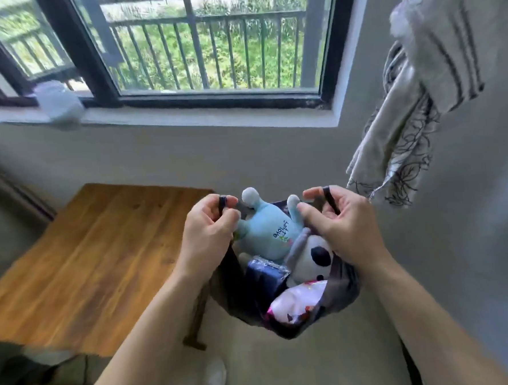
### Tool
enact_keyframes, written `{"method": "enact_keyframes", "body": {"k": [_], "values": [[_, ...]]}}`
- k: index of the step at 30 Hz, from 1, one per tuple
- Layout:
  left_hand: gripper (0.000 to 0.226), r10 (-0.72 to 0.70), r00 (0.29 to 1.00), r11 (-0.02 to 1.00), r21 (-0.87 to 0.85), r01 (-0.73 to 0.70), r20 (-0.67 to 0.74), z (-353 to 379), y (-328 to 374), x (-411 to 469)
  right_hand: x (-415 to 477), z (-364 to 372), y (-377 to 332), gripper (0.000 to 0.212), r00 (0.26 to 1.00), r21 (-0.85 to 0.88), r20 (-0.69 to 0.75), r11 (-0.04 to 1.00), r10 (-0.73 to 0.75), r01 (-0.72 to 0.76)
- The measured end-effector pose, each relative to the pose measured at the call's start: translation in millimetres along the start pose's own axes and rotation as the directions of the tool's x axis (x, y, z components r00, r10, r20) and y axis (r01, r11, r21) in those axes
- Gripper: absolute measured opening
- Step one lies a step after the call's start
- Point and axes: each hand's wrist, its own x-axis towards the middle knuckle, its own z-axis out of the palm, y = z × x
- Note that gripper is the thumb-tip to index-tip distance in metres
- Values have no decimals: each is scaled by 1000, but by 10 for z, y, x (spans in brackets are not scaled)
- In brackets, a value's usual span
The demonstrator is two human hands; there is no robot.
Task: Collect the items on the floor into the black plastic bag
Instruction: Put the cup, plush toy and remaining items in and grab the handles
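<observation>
1. My left hand [207, 228] pinches the left handle [223, 204] of the black plastic bag [231, 286].
2. My right hand [343, 219] curls round the right handle [329, 199].
3. I see the bag hanging open between and below both hands, beside a wooden table [102, 261].
4. A blue plush toy [267, 230] and a grey-and-white plush [310, 260] sit inside.

Bright daylight, wide-angle view.
Light enters through the window [207, 40]; straight lines bow toward the edges, and the hanging cloth [413, 93] is motion-blurred.

Domestic room: a barred window [208, 55] above the fingers [229, 200], a wooden table [87, 262] to their left, patterned cloth [406, 129] hanging to their upper right.
</observation>
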Motion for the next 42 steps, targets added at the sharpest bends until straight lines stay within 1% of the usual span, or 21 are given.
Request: {"method": "enact_keyframes", "body": {"k": [4, 7, 10, 12, 14, 16, 20, 22, 25, 27, 29, 30, 31, 33, 35, 36, 38, 42], "values": [[18, 13, 999, 998, -63, -16, -36, -418, 12, 498, 488, 540, -200, 18, 1000, -33, 12, 999, -9, 9], [15, -18, 997, 995, -98, 11, -76, -760, -192, 978, 897, 1092, -235, 18, 1000, -120, 20, 993, 19, -17], [9, -51, 992, 993, -114, 38, -116, -1139, -384, 1488, 1308, 1685, -304, 12, 996, -199, 81, 980, 39, -22], [12, -59, 985, 994, -97, 44, -162, -1419, -463, 1810, 1597, 2072, -379, 9, 990, -238, 131, 971, 43, -11], [8, -51, 979, 997, -60, 40, -197, -1703, -515, 2120, 1878, 2445, -475, 6, 982, -273, 187, 962, 31, 22], [11, -51, 970, 999, -30, 46, -239, -1965, -565, 2402, 2129, 2779, -578, 6, 971, -271, 238, 962, 27, 39], [19, -58, 941, 998, 10, 65, -333, -2406, -708, 2897, 2611, 3393, -701, 16, 942, -224, 333, 974, 33, 45], [19, -49, 924, 996, 48, 73, -380, -2601, -799, 3114, 2824, 3685, -719, 21, 925, -201, 378, 978, 20, 61], [21, -74, 897, 988, 89, 125, -436, -2830, -982, 3406, 3115, 4093, -686, 27, 887, -166, 460, 984, 25, 58], [18, -137, 871, 975, 92, 203, -472, -2926, -1170, 3543, 3281, 4307, -616, 27, 855, -177, 518, 982, 41, 60], [16, -226, 832, 951, 68, 300, -507, -2992, -1343, 3626, 3422, 4483, -531, 28, 810, -172, 581, 985, 81, 24], [17, -265, 809, 938, 55, 343, -525, -3022, -1421, 3662, 3474, 4566, -493, 28, 779, -182, 621, 983, 89, 33], [20, -287, 794, 929, 47, 367, -536, -3040, -1461, 3701, 3517, 4641, -464, 27, 744, -197, 664, 978, 76, 75], [24, -304, 790, 921, 47, 386, -532, -3041, -1487, 3818, 3577, 4765, -428, 20, 686, -214, 726, 964, 49, 158], [26, -311, 806, 915, 71, 397, -503, -2994, -1483, 3957, 3628, 4848, -369, 14, 651, -209, 757, 964, 53, 165], [25, -314, 812, 912, 80, 401, -493, -2964, -1488, 4018, 3653, 4870, -338, 13, 644, -205, 763, 967, 58, 155], [21, -314, 810, 910, 85, 405, -495, -2915, -1515, 4118, 3696, 4876, -298, 14, 655, -197, 752, 973, 72, 120], [10, -311, 783, 899, 101, 426, -539, -2910, -1587, 4178, 3748, 4831, -244, 24, 666, -182, 731, 983, 148, -20]]}}
